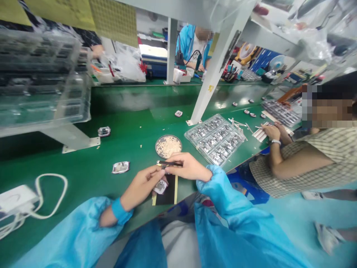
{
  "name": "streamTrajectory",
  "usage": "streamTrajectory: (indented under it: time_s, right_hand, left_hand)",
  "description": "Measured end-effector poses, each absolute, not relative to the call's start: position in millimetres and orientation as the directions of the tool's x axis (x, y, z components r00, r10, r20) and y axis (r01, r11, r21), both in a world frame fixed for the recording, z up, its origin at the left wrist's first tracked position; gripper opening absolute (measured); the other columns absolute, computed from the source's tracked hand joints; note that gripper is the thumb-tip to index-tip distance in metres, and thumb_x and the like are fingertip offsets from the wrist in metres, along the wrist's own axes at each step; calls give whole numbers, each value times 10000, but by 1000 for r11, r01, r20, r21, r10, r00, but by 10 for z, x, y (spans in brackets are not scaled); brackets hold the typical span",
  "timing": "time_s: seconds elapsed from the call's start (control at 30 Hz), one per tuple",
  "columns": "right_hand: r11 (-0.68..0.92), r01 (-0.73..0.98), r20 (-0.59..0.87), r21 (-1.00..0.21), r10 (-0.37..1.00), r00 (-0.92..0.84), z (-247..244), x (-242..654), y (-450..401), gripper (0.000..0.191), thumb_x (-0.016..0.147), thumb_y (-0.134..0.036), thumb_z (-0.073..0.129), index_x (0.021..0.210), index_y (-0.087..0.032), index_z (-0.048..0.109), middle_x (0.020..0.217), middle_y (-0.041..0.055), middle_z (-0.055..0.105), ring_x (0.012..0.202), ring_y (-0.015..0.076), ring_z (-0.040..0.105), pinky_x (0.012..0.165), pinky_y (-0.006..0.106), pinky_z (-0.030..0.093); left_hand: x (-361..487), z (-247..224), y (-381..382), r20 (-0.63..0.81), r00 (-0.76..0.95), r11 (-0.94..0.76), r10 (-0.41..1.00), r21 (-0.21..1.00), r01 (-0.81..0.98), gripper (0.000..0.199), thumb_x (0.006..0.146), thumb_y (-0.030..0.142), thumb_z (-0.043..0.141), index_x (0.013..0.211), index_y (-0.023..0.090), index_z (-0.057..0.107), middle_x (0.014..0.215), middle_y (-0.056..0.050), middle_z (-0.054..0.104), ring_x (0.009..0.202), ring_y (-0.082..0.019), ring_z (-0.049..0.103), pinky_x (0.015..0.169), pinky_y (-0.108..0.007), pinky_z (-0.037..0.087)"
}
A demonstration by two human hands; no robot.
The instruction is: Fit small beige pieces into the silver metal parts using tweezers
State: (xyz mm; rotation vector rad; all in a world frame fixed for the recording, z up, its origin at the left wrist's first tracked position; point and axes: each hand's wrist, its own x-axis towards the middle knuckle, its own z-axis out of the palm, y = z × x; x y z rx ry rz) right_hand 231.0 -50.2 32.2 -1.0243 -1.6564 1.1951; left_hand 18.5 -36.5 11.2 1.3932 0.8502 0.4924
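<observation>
My left hand (142, 184) pinches a small silver square part (161, 186) over a black pad with yellow edges (169, 191) at the near edge of the green bench. My right hand (187, 166) grips dark tweezers (169, 163), their tip pointing left toward my left fingertips. Just beyond the hands stands a round dish of small pale pieces (168, 146). Both arms wear blue sleeves.
A clear tray of silver parts (216, 138) lies right of the dish. Loose silver parts (121, 167) lie on the green mat (131, 123). A white cable and box (19, 199) sit at left. A person in a checked shirt (301, 163) works at right; another sits across.
</observation>
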Motion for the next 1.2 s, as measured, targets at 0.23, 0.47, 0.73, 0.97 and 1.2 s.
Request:
streamTrajectory:
  time_s: [0.23,0.47,0.73,0.97,1.2]
  right_hand:
    - [122,64,122,-990,992,-16,-9,2084,-580,363,819,-394,768,1091,-158,721,838,21,663,665,116,569,645,243,492]
    - [68,53,76,-996,980,182,-75,2143,-613,353,786,-469,792,932,-155,723,825,59,707,737,177,650,674,288,536]
    - [7,-36,9,-999,998,-65,-25,2215,-668,361,749,-468,823,930,-161,770,891,69,741,781,200,674,690,309,542]
    - [-55,-57,-49,-997,994,-96,12,2194,-681,300,728,-424,843,817,-152,754,741,44,734,647,150,643,609,248,478]
    - [-40,7,-40,-999,998,-43,-27,2149,-640,302,753,-433,823,749,-144,734,664,23,692,604,123,596,600,231,452]
  left_hand:
    - [186,105,-314,-212,510,204,834,976,73,472,856,608,658,872,139,705,704,-49,673,534,-154,583,431,-229,481]
    - [169,95,-255,-279,481,347,831,936,-56,560,932,615,524,1071,96,684,867,-133,728,624,-204,682,440,-221,339]
    - [155,154,-225,-173,434,190,884,982,3,408,865,439,689,1137,136,666,852,-79,728,731,-196,669,527,-245,405]
    - [199,130,-239,-167,446,216,879,975,-60,490,747,362,811,1143,134,633,1082,-127,733,987,-252,696,822,-315,565]
    - [195,61,-305,-83,505,131,859,990,-60,550,797,245,756,1303,144,569,1295,-139,651,1165,-233,631,904,-277,529]
